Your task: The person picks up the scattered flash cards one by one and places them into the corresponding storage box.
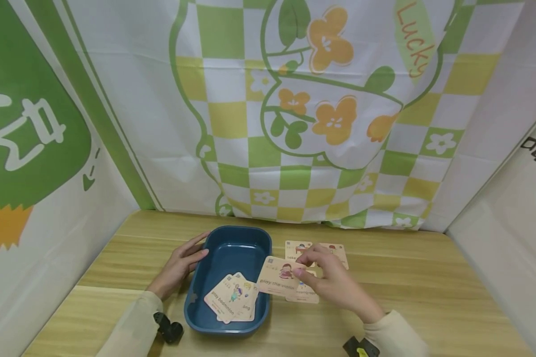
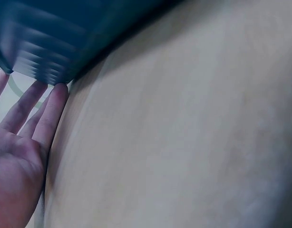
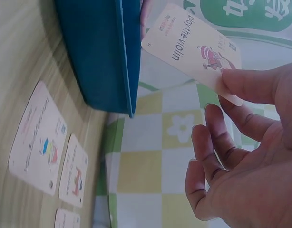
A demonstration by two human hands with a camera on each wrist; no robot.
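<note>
The right hand pinches a "play the violin" card between thumb and index finger, its left edge above the right rim of a blue tray. In the right wrist view the same card hangs from the fingertips of the hand, its other fingers loosely bent. On the tray's left side rests the left hand, thumb at the rim; the left wrist view shows its fingers straight against the tray wall. Inside the tray overlap several cards, "play badminton" on top.
Right of the tray several cards lie on the wooden table, including a "skipping rope" card partly under the held card and two cards behind the hand. A printed curtain hangs at the table's back edge, with walls at both sides.
</note>
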